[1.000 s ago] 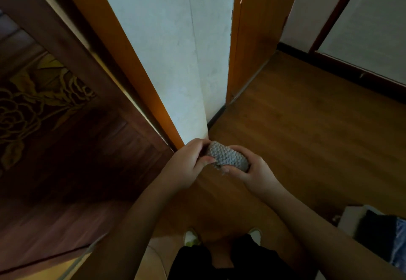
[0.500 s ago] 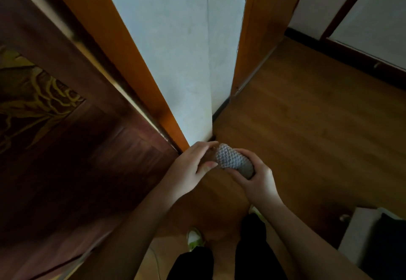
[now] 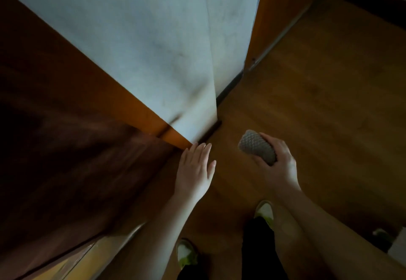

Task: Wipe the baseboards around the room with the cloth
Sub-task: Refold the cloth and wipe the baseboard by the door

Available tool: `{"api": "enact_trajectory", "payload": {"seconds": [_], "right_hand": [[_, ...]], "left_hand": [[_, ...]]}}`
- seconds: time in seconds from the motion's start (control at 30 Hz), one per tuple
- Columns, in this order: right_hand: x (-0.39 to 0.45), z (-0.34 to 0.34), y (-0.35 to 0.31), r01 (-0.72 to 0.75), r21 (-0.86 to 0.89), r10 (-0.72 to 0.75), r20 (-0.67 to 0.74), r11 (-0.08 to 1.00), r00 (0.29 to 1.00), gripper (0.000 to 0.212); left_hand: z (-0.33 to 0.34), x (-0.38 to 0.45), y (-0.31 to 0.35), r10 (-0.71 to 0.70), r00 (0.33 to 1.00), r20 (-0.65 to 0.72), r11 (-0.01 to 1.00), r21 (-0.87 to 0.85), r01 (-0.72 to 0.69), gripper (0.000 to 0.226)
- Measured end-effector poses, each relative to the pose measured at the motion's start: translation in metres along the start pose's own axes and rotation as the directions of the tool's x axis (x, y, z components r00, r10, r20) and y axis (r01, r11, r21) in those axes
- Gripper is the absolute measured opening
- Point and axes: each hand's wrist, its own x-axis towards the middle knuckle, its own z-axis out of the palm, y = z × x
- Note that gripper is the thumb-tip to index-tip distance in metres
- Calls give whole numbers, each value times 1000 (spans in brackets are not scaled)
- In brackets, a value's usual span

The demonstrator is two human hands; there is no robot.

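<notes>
Left hand (image 3: 195,169) has let go; right hand (image 3: 279,163) grips cloth (image 3: 256,146) clear of baseboard (image 3: 228,88).

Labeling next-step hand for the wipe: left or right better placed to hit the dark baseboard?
Right. The right hand already grips the cloth, above the floor near the baseboard. The left hand is flat and holds nothing, by the wall corner.

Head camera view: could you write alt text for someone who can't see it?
Looking down, a person's right hand grips a folded grey cloth above a wooden floor, while the left hand reaches open toward a white wall corner with a dark baseboard. Their shoes show below.
</notes>
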Motion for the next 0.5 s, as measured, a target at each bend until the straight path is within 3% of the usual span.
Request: {"api": "enact_trajectory", "payload": {"seconds": [0.1,0.33,0.5], "right_hand": [[2,41,49,-17,6,17,13,1000,1000,60],[11,138,147,21,-12,-20,45,1000,999,54],[32,201,222,29,-59,-24,77,998,997,54]], "left_hand": [[61,11,-24,-15,999,37,999,33,14,52],[173,47,-92,229,967,109,950,191,-247,59],[266,66,-131,175,943,284,932,261,-251,76]]}}
